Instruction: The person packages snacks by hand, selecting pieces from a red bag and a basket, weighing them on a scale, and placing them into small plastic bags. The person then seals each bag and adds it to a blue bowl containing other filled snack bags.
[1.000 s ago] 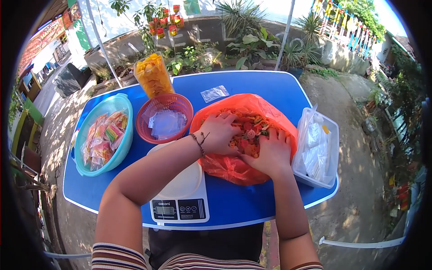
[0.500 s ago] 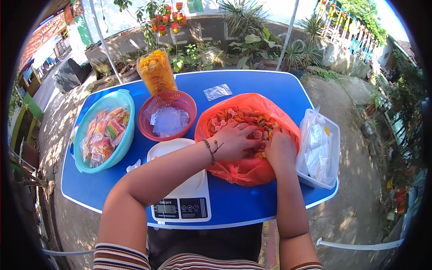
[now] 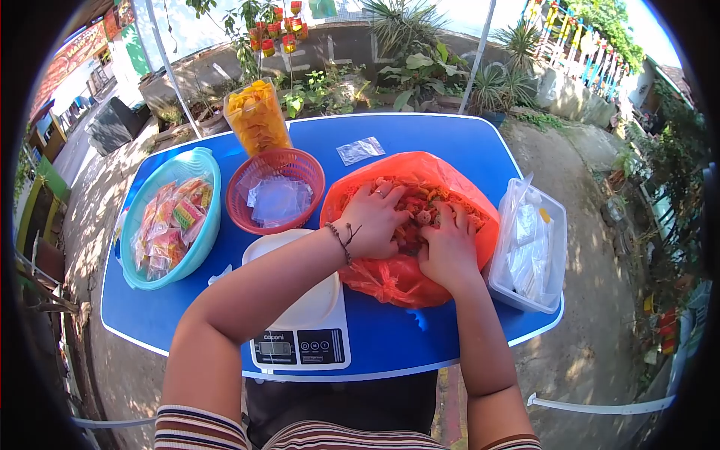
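Observation:
A red plastic bag point(image 3: 390, 281) lies open on the blue table, full of small red and orange snack pieces point(image 3: 411, 217). My left hand point(image 3: 373, 223) rests on the pieces at the bag's left side, fingers spread, a ring and a dark bracelet on it. On the right side of the same bag, my right hand point(image 3: 450, 251) has its fingers apart, with the tips among the pieces. Just left of the bag stands a white kitchen scale point(image 3: 304, 349), partly under my left forearm.
A red basket point(image 3: 238, 214) holds clear packets; a teal basket point(image 3: 211, 232) at left holds filled packets. Behind is a tall container of yellow snacks point(image 3: 259, 124). A clear packet point(image 3: 360, 151) lies at the back. At right sits a white tub point(image 3: 551, 247) of plastic bags.
My left hand has shifted slightly left and my right hand has moved left, closer to it. The fingertips of my right hand now show more above the pieces.

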`<state>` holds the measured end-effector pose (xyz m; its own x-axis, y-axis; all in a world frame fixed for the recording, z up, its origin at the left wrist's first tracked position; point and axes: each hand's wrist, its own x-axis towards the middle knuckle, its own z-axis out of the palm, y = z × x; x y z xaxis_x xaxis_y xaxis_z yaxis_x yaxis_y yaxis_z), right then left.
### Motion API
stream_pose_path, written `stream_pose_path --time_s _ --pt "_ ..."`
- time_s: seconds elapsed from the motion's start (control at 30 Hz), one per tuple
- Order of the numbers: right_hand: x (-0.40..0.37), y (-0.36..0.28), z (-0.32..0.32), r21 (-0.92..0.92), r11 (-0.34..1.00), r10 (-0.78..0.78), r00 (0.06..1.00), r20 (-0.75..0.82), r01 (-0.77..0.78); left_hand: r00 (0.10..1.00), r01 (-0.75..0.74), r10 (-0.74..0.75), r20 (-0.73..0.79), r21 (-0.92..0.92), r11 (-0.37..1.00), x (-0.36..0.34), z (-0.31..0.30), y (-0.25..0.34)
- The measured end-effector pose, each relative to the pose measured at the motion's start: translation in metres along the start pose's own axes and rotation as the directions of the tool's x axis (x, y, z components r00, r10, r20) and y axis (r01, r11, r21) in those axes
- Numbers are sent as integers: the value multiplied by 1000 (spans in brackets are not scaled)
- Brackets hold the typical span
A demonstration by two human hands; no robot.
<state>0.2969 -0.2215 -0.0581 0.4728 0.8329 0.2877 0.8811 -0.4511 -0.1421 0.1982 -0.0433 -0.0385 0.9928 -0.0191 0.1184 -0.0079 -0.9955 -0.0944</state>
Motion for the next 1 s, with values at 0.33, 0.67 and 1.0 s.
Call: stream_pose_path --time_s 0.33,0.67,1.0 --pt "-1 -1 -7 34 999 -10 999 35 8 991 136 -136 -11 -14 991 -4 4 -5" --pt "5 -4 -13 76 982 186 938 -292 -172 982 -182 185 -46 -515 838 -33 -29 22" --pt "0 -2 -37 395 908 -19 955 -295 140 978 150 -203 -36 -553 819 -1 -50 11"
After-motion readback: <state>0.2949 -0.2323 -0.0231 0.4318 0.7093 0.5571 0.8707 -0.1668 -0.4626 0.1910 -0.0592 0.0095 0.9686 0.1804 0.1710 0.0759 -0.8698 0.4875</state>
